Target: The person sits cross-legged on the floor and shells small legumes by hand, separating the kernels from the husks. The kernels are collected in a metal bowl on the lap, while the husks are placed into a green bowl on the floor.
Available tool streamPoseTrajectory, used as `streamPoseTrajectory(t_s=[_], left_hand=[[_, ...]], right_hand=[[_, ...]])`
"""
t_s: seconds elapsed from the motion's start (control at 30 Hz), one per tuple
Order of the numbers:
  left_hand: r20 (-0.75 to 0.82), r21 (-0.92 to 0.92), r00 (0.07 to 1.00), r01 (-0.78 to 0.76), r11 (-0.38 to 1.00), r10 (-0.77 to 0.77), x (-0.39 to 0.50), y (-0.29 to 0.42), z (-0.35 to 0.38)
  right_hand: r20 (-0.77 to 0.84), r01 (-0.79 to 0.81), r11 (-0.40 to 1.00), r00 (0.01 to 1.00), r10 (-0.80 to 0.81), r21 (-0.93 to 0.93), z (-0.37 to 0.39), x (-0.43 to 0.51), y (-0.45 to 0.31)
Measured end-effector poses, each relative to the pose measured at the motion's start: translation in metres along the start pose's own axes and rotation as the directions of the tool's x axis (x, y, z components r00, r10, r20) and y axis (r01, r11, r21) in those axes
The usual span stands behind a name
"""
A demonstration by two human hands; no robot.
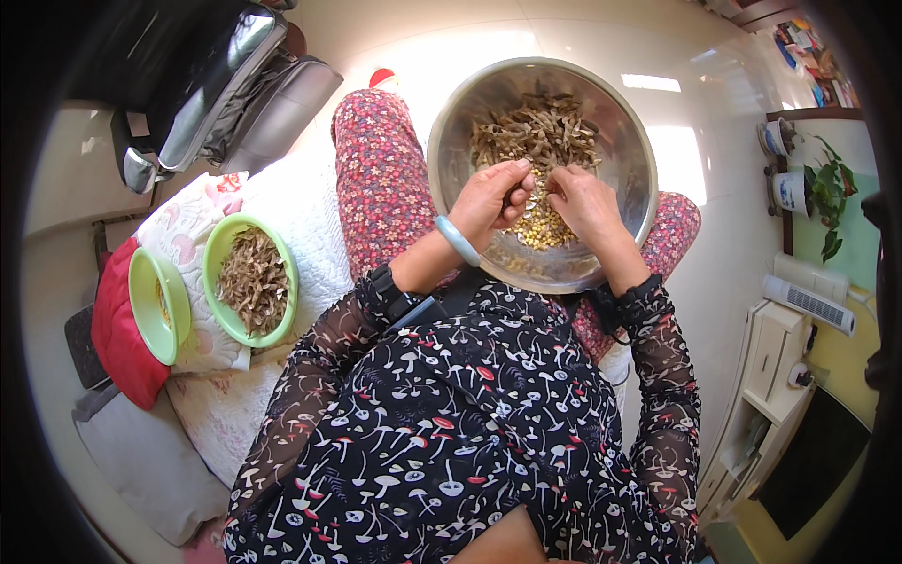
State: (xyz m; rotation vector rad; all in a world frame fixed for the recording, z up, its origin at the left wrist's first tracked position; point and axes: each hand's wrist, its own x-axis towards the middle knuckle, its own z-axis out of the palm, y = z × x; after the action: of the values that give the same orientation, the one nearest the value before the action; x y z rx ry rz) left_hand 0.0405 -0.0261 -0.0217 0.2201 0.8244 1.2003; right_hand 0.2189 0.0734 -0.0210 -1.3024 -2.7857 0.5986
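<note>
A wide stainless steel basin (627, 158) rests across my lap. Dried brown bean pods (535, 130) are heaped in its far half, and loose yellow beans (539, 233), probably soybeans, lie nearer me. Over the left part of the basin, my left hand (493, 194), with a pale bangle on its wrist, has its fingers curled around something dark brown that looks like a pod. My right hand (581, 201) is just to the right, fingertips bent down above the beans. Whatever is between those fingertips is hidden by the hand.
To my left, a light green bowl (209, 292) of empty husks (252, 282) and a second green basin (148, 303) sit on a padded cover. A grey bag (282, 113) stands farther off. At right are a potted plant (831, 190) and a white cabinet (764, 359).
</note>
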Motion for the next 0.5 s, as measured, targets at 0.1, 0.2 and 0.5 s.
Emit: streamPoseTrajectory(t_s=[0.1,0.2,0.5], left_hand=[[-0.027,-0.008,1.0,0.0,1.0,0.0,-0.001,0.0,0.0],[-0.048,0.034,0.999,-0.018,0.999,0.02,-0.001,0.001,0.0],[0.035,0.465,0.999,-0.003,0.885,-0.015,0.005,-0.011,0.018]], right_hand=[[0.007,-0.005,1.0,1.0,0.005,0.016,0.002,0.002,0.004],[0.05,-0.075,0.966,0.997,0.064,0.249,-0.014,-0.007,0.005],[-0.148,0.116,0.874,0.988,-0.051,0.472,-0.045,-0.047,-0.027]])
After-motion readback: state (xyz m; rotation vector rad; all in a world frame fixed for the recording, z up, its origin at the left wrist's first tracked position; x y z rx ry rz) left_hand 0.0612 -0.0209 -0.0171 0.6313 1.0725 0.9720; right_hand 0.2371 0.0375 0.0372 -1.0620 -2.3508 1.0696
